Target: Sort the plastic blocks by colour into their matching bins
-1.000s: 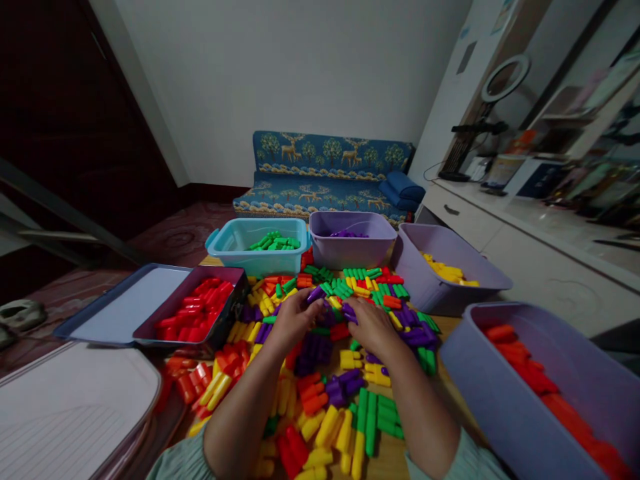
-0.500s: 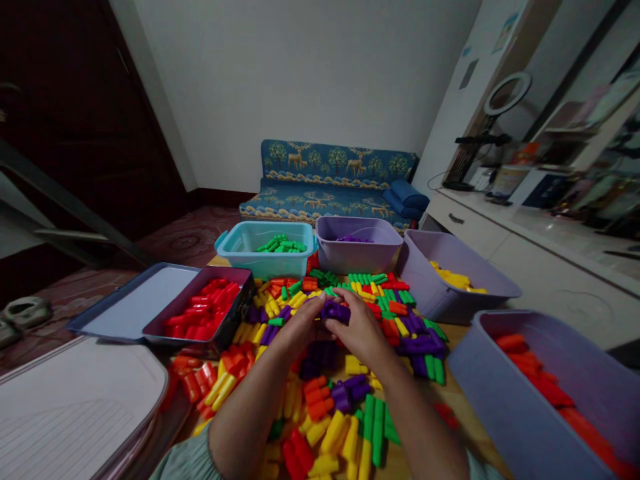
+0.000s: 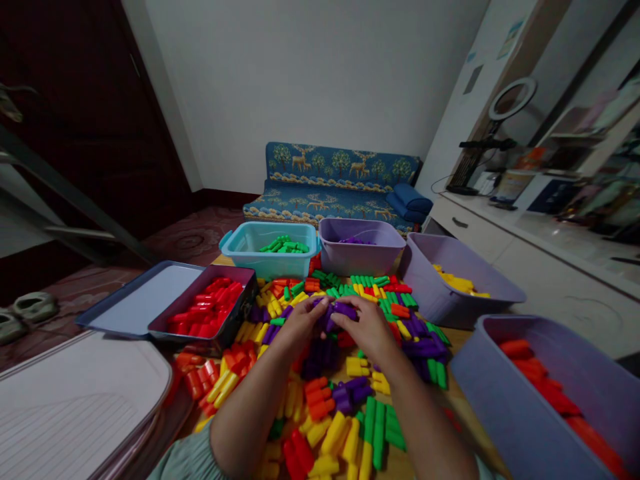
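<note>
Big lilac bin with orange pieces sits right of the grip, nearer the person. Yellow-filled bin is beyond it to the right. Tin of red pieces is left of the grip, teal bin and purple-filled bin straight beyond. Mixed block pile lies under and around. Left hand and right hand meet, fingers closed on purple blocks, pinched between both just above the pile.
</note>
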A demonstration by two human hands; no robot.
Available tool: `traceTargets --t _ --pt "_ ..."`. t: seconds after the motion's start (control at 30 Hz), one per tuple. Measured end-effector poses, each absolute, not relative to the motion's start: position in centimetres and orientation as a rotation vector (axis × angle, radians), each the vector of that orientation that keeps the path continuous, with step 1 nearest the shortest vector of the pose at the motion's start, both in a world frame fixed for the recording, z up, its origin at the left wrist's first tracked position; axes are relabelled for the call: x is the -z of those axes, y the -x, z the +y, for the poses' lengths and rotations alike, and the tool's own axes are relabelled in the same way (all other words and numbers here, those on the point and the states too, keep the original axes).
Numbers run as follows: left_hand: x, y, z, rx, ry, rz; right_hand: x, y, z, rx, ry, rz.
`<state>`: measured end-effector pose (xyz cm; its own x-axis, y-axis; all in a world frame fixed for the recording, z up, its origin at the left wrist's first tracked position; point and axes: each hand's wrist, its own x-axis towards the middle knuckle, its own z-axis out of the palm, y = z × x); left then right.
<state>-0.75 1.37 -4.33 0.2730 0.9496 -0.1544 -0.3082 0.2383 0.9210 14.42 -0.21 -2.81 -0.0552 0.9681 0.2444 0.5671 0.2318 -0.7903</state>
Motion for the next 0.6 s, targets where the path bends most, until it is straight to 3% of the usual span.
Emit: traceTargets --t 0.2,0.43,0.6 --pt "5.0 0.6 1.8 -1.087 -0.903 0.856 2.7 -15.8 0.3 -0.476 1.595 -1.679" --pt "6.4 0.6 2.5 -1.27 -1.203 0.976 3.1 -15.1 0.6 -1.009 1.323 -1.346" --pt "5.1 0.6 1.7 -1.25 -1.104 0.854 2.8 -14.2 0.0 -1.035 1.221 -1.409"
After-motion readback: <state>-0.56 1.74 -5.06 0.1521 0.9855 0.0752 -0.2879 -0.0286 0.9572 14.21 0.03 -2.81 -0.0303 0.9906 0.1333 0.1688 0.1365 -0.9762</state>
